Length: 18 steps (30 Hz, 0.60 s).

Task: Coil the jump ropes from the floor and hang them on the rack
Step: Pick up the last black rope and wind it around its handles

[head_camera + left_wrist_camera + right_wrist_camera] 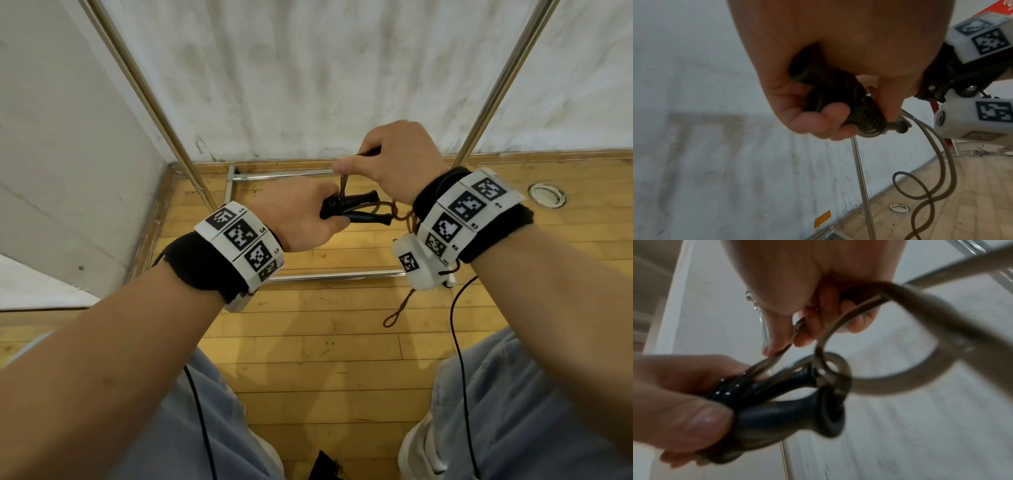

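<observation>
Left hand (308, 216) was clamped round both black handles (363, 205) of the jump rope (941, 170), held side by side approx. level in front of the rack (154, 99), well off the floor (308, 325). Right hand (394, 161) sat just above, thumb and fingers (813, 327) pinching a strand of cord and drawing it taut over the handles. Looked like wrapping, i.e. binding the cord round the pair. A few turns were already on, seen in the left wrist view; the rest hung down in loose loops, w/ one loop end dangling near the floor below the right wrist.

To do this bit well, judging from here: keep the left grip firm so the handles don't splay, lay each turn snug beside the last, not crossing. Keep tension w/ the right hand all the way round, or the turns slacken. Feed the slack in gradually, watch that the hanging loops don't knot or snag on the rack's base bar (342, 274). Right wrist view was blurred, so exact turn count: can't tell.
</observation>
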{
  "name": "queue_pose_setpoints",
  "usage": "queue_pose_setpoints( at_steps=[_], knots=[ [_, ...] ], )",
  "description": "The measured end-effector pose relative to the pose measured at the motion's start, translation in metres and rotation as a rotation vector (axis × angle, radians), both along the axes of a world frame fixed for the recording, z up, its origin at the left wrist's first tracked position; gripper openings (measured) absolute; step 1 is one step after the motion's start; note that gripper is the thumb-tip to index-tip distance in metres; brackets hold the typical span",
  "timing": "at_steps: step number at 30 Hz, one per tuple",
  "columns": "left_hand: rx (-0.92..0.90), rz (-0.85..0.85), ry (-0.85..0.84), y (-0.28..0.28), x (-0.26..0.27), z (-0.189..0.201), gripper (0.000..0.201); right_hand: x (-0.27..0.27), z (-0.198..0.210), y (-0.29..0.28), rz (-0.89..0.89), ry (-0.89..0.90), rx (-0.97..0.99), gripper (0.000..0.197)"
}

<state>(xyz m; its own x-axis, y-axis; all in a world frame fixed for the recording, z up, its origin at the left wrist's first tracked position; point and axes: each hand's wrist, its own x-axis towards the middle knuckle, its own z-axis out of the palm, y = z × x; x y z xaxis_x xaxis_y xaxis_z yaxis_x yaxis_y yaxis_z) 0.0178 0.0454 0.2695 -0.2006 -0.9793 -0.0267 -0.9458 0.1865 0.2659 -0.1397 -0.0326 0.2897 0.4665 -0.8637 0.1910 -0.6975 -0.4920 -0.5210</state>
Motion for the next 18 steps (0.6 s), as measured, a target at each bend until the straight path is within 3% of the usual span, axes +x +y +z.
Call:
queue_pose_setpoints(
  at_steps=[8,11,15,18],
  knots=[
    [-0.171,-0.119,0.312,0.014,-0.002,0.023,0.023,-0.010,0.006,-0.010,0.183,-0.205,0.503,0.047],
    [-0.211,-0.034,0.401,0.015,0.001,0.027,0.015,-0.006,0.003,-0.006,0.168,-0.272,0.652,0.046],
    [-0.260,0.121,0.489,0.011,0.004,0.025,0.027,0.010,-0.009,0.012,0.170,-0.433,0.877,0.049],
    [-0.274,0.197,0.538,0.009,0.003,0.023,0.038,0.024,-0.012,0.017,0.088,-0.390,0.969,0.051]
  ],
)
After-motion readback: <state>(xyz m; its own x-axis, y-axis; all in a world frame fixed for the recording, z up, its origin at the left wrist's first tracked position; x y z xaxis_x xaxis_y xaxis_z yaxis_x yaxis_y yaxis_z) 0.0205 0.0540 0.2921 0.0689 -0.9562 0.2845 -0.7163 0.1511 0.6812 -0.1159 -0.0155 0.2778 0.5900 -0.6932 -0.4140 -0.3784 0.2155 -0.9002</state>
